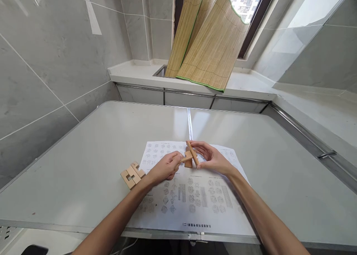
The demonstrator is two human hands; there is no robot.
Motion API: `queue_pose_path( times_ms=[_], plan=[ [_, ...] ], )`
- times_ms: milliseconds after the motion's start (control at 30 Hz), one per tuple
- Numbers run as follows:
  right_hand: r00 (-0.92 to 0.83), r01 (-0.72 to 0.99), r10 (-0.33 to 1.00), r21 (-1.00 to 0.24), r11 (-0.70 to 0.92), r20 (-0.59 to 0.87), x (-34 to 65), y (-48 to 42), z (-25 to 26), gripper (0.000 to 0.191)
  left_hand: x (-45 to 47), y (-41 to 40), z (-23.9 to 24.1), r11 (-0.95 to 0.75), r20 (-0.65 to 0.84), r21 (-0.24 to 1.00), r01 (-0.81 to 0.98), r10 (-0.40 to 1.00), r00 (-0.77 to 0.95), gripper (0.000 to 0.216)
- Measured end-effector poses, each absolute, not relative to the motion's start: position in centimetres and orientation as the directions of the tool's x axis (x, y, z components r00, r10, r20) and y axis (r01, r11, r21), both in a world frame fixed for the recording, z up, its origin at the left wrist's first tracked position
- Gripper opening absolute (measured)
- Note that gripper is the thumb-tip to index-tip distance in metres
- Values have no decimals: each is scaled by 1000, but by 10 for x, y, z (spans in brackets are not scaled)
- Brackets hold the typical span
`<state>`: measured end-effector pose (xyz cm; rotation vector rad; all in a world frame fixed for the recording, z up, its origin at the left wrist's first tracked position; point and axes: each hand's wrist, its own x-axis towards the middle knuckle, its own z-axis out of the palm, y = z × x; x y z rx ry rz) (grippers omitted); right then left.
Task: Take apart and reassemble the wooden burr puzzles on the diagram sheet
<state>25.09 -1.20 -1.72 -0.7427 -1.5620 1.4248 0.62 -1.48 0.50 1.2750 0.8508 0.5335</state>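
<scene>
My left hand (169,165) is closed on one end of a notched wooden puzzle piece. Over the middle of the paper, my right hand (213,159) grips a longer wooden puzzle piece (192,154) between thumb and fingers. The held pieces cross and touch, with another notched wooden block (188,162) between them; how they fit is partly hidden by my fingers. Beneath both hands lies a large printed sheet (195,217) with many small drawings of puzzles. Left of my left forearm, several notched wooden blocks (132,176) sit close together on the table.
The pale table (92,150) has a seam running through its middle. Behind it is a white ledge (128,76), where a folded bamboo mat (212,42) leans by the window. Grey tiled wall (55,61) stands at the left, and a metal rail (301,128) runs along the right.
</scene>
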Motion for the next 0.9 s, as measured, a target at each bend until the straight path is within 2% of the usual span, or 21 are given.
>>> queue_pose_path(
  times_ms=[167,333,533,900],
  plan=[
    [-485,-111,859,-986,127,165,242,-17,-18,76,13,-17,0,231,-248,967,107,759,603,45],
    [-481,-111,854,-980,165,198,241,-18,-14,73,14,-17,1,276,-257,959,66,743,617,46],
    [-460,-94,866,-980,173,197,248,-17,-13,76,15,-17,2,252,-240,966,65,768,594,45],
    [-501,-90,847,-984,153,178,246,-18,-14,75,14,-19,4,253,-252,964,86,759,600,37]
  ],
)
